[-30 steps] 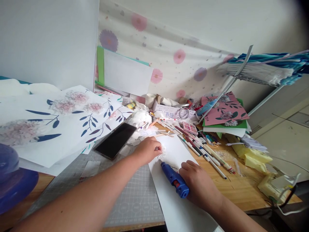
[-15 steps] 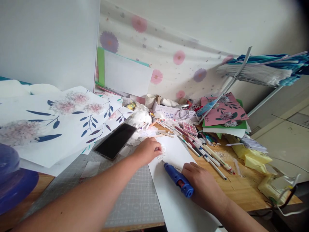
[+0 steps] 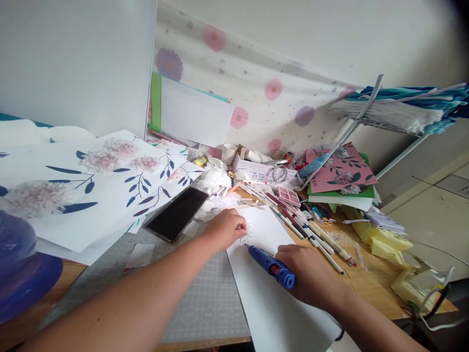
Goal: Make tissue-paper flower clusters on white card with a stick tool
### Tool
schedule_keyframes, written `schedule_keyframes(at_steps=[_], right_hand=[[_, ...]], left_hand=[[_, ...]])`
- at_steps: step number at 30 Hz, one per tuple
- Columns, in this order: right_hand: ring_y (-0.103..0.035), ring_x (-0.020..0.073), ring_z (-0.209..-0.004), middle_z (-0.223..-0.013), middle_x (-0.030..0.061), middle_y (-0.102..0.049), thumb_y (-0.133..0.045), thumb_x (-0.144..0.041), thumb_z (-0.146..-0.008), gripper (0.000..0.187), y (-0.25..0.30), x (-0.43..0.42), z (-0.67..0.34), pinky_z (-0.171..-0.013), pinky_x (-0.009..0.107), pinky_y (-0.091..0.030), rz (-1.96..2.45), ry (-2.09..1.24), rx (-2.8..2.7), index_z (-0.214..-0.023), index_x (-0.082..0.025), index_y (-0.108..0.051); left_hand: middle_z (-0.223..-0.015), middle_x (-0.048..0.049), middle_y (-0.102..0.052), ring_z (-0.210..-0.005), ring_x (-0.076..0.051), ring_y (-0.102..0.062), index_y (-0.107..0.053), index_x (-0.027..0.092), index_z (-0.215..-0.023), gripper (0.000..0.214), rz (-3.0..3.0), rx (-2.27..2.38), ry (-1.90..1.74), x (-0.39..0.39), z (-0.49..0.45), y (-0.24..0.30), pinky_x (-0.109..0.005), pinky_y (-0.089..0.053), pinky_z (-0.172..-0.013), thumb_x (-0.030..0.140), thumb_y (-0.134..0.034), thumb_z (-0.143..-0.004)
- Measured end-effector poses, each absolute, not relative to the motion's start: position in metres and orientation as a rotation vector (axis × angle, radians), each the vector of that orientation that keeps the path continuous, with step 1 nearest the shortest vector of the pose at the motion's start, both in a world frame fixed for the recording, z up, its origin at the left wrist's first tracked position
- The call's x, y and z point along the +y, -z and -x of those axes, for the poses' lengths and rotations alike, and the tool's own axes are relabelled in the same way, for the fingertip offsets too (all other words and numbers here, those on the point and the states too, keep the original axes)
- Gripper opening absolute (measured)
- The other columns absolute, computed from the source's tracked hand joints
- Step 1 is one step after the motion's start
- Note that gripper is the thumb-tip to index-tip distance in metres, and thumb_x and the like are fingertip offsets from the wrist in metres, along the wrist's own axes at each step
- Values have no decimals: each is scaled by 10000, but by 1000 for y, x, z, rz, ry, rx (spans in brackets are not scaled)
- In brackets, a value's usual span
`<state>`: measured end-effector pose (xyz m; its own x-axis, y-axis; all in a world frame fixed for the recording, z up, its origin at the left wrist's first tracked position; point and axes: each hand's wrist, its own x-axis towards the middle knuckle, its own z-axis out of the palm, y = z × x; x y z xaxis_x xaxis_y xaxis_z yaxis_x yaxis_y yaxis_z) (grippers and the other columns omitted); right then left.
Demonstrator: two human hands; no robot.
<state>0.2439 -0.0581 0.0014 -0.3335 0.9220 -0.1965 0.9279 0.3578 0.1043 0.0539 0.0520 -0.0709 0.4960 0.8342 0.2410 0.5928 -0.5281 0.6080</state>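
Observation:
My right hand (image 3: 306,271) grips a blue hot glue gun (image 3: 271,266), its nozzle pointing away to the upper left. Close to that nozzle lies a small ruffled white clump (image 3: 246,233), like thin petals, on a white sheet of paper (image 3: 273,303). The fingertips of my left hand (image 3: 229,230) are pinched together at the clump's left side; what exactly sits between them is too small to make out. Whether the nozzle touches the clump, I cannot tell.
A grey cutting mat (image 3: 198,298) lies under the paper, with a black phone (image 3: 178,212) on it. Sheets with flower pictures (image 3: 110,200) cover the left. Several markers (image 3: 311,234) lie right, beyond them a pink flower sheet (image 3: 335,168) and a yellow bag (image 3: 388,242).
The rear of the glue gun has tipped slightly up and away, with my right hand. My left hand keeps its pinch at the clump. The whole view has shifted a little.

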Motion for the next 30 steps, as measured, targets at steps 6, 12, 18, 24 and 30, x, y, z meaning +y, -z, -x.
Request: schedule_keyframes(at_steps=[6,12,18,24,30], right_hand=[[-599,170,-679,-767,44,-649,-546,-154,-698,58,2,-60,-240,-540,282,-230,-1657,13,2384,-690,-182,-595],[-605,173,-654,-740,43,-667,-534,-166,-697,79,-5,-57,-236,-550,274,-264,-1621,32,2380,-660,-184,-601],[-527,137,-532,-553,-4,-581,-615,-287,-660,150,-20,-33,-245,-494,243,-306,-1772,547,2272,-572,-183,-553],[-426,79,-377,-407,-47,-498,-628,-227,-615,120,-28,1,-250,-391,198,-328,-1813,1361,1941,-542,-172,-549],[-481,91,-410,-480,-31,-552,-695,-262,-587,138,-27,-11,-282,-407,211,-354,-1808,1649,1988,-660,-155,-650]], left_hand=[[-879,-28,-632,-915,-206,-571,-717,225,-770,60,-2293,1186,-717,52,-54,71,-290,-432,-778,240,-661,-755],[-878,-31,-637,-927,-208,-569,-721,226,-773,62,-2297,1176,-712,51,-54,71,-289,-434,-796,237,-663,-754],[-909,-40,-642,-919,-205,-573,-727,227,-786,77,-2303,1153,-710,53,-53,71,-286,-441,-790,240,-652,-771],[-893,-38,-645,-913,-203,-579,-727,228,-794,97,-2306,1129,-712,53,-52,70,-292,-443,-799,205,-632,-787],[-901,-40,-652,-911,-202,-590,-718,216,-797,91,-2312,1139,-712,53,-51,70,-296,-443,-803,210,-628,-785]])
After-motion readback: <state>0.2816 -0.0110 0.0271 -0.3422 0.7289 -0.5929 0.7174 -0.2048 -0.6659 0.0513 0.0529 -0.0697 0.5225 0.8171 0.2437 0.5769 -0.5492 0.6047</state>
